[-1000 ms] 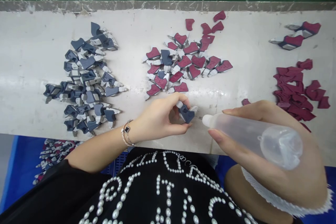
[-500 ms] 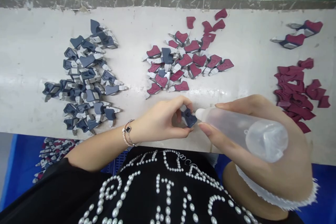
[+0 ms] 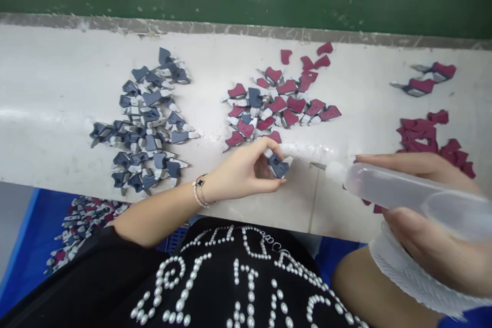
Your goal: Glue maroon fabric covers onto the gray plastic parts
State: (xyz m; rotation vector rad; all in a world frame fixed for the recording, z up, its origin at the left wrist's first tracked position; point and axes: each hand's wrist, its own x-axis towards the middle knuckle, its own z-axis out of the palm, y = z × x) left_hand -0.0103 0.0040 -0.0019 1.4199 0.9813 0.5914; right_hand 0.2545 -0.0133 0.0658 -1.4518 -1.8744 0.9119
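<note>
Between the thumb and fingers of my left hand (image 3: 246,171) is a small blue-grey plastic part (image 3: 278,165) with a pale tip, held just above the front of the table. My right hand (image 3: 426,215) is wrapped round a translucent squeeze bottle (image 3: 395,184) with a white cap and a thin metal needle tip (image 3: 317,165). The needle points left toward the part, with a gap between them. Just beyond my left hand lies a pile of the same parts, many topped with maroon pieces (image 3: 296,105).
A heap of blue-grey parts (image 3: 151,142) covers the table's left side. Loose maroon pieces (image 3: 418,133) lie at the right, partly behind my right hand, with two topped parts (image 3: 421,86) beyond them. A blue bin (image 3: 28,246) below the edge holds many finished-looking pieces.
My right hand has drawn the bottle away to the right, its tip leaving the part. My left hand still holds the part, now turned slightly. The whole view has shifted a little.
</note>
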